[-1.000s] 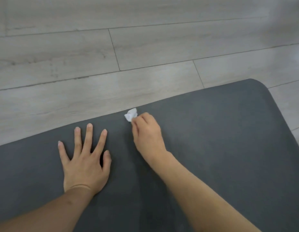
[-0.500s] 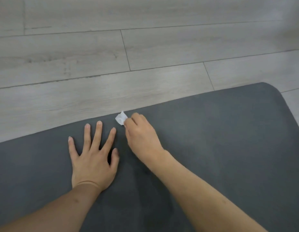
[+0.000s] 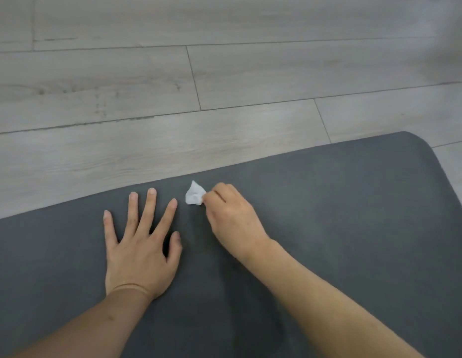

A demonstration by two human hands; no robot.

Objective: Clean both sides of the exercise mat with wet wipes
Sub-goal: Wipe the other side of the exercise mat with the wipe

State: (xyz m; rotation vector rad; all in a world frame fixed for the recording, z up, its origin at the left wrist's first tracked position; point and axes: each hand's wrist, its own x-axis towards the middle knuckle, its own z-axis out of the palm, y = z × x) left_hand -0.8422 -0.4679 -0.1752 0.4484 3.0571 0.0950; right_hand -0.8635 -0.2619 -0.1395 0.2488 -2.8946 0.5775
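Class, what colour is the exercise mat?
Dark grey foam exercise mat, plain and unpatterned; head view.

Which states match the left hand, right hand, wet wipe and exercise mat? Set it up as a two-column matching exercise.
Column one:
1. left hand
2. right hand
3. wet wipe
4. exercise mat

Column two:
A. dark grey, lying flat on the floor
B. white, crumpled, near the mat's far edge
C. fingers spread, palm flat on the mat
D. fingers curled, pinching something white

Pairs: 1-C, 2-D, 3-B, 4-A
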